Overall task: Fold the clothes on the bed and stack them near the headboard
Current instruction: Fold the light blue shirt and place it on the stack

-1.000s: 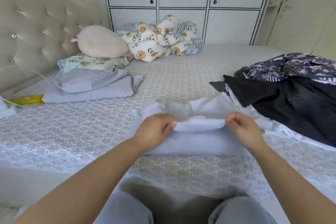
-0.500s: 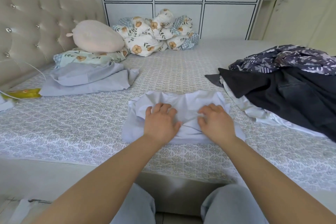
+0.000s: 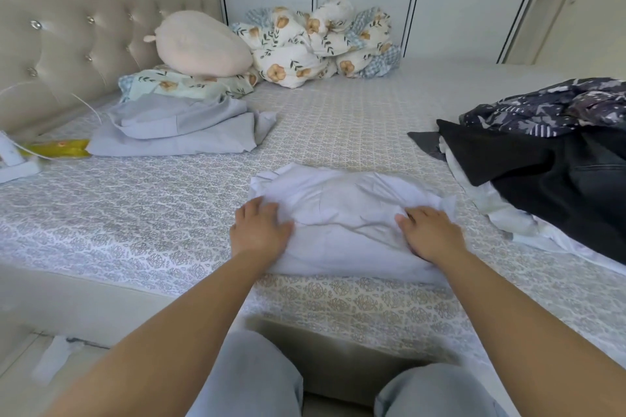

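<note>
A pale lilac garment lies folded into a rough rectangle on the bed right in front of me. My left hand presses flat on its left edge and my right hand presses flat on its right side, fingers spread. A stack of folded lilac clothes sits near the tufted headboard at the left. A heap of unfolded clothes, black, white and dark patterned, lies at the right.
A pink cushion rests on a floral pillow by the headboard. A bunched floral blanket lies against the white cabinet at the back. A yellow packet and a white cable lie at the far left.
I laid the folded-over edge down, then slid both hands apart from the garment's middle to its sides. The camera came closer and tilted down.
</note>
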